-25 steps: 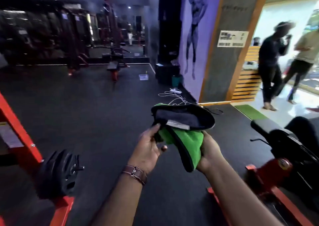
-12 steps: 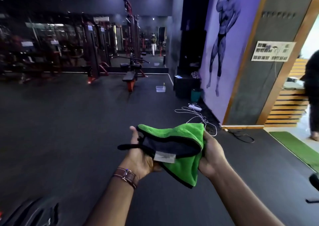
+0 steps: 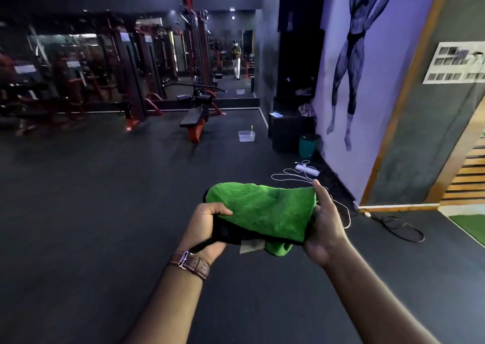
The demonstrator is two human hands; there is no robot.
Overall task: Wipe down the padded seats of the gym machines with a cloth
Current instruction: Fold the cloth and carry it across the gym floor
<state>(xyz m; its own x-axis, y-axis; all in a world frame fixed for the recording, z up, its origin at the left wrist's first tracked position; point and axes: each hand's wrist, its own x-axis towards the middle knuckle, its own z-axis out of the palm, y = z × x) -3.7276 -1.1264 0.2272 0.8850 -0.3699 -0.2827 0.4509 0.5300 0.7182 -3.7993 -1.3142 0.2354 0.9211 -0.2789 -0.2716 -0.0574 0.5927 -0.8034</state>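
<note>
A green cloth (image 3: pixel 265 210) with a dark underside and a small tag is stretched between both hands in front of me, above the dark floor. My left hand (image 3: pixel 207 228), with a brown watch strap at the wrist, grips its left edge. My right hand (image 3: pixel 325 225) holds the right end, fingers pointing up. A black padded bench (image 3: pixel 191 117) on an orange frame stands far ahead, well beyond the hands. Other dark red machines (image 3: pixel 65 91) line the left wall.
A clear plastic tub (image 3: pixel 246 135) sits on the floor by the bench. A teal bin (image 3: pixel 307 145), a white power strip (image 3: pixel 307 170) and loose cables (image 3: pixel 399 225) lie along the right wall. A person (image 3: pixel 236 59) stands far back.
My view has swung left and up, dropping the red machine and the people at right out of sight. The cloth has been turned over, so its green side faces up.
</note>
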